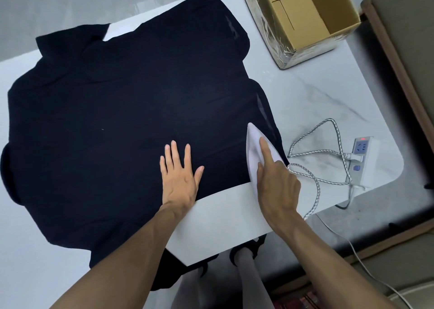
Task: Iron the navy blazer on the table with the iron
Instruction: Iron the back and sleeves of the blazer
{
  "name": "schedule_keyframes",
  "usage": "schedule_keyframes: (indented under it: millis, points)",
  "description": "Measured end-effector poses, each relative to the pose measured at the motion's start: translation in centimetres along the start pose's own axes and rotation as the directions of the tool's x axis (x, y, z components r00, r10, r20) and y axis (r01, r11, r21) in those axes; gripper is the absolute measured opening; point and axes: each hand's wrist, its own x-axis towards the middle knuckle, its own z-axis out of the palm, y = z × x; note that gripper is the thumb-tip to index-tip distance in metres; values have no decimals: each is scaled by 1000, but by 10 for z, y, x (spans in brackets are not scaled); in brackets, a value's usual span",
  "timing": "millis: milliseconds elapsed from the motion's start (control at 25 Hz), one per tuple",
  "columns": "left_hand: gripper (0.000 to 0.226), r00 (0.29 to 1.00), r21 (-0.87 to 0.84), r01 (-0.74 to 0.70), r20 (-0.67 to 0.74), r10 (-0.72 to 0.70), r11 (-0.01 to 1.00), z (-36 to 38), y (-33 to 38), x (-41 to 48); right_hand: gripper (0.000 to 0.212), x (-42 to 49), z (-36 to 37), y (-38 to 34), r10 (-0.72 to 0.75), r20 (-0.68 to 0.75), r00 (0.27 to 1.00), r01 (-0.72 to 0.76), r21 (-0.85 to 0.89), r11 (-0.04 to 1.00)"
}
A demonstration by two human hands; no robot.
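Blazer: the navy blazer [117,121] lies spread flat over the left and centre of the frame and covers most of the worktop [234,210]; part of it hangs off the near edge at the bottom.
Iron: the white iron [254,144] sits on the blazer's right edge, lower right of centre, with its tip pointing up the frame.
Right hand: the right hand [274,182] grips the iron from behind, forefinger laid straight along its top.
Left hand: the left hand [179,179] rests open, palm down and fingers spread on the cloth, just left of the iron.
Doing it well: probably best to hold the cloth taut with the flat hand, glide the iron away from those fingers, and not linger at the hem.
Cord: the braided cord [317,153] loops just right of the iron towards the power strip [364,163]; it could snag.
Container: the open cardboard box [265,31], upper right, partly wrapped in clear film, shows nothing inside.
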Motion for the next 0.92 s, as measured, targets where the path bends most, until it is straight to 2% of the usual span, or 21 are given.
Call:
schedule_keyframes:
  millis: [280, 440, 640, 720, 840, 920]
  points:
    - [69, 1000, -13, 6, -11, -7, 1000, 1, -1, 0, 57, 29, -15, 23, 16, -23, 1000, -13, 109, 994]
    - [69, 1000, -21, 9, -13, -9, 1000, 1, 0, 0, 56, 32, -16, 26, -29, -22, 999, 31, 113, 993]
    - [69, 1000, -25, 7, -3, -8, 1000, 2, 1, 1, 56, 36, -17, 30, -12, -15, 1000, 14, 76, 997]
    - [69, 1000, -36, 6, -4, -6, 999, 2, 0, 1, 56, 30, -14, 23, -54, -14, 998, 55, 57, 997]
    - [68, 1000, -42, 2, -16, -2, 999, 3, 0, 1, 55, 20, -9, 13, -124, -7, 992, 124, -58, 991]
    - [68, 1000, -36, 4, -5, -4, 999, 4, 0, 1, 55, 26, -10, 17, -85, -30, 996, 84, -43, 996]
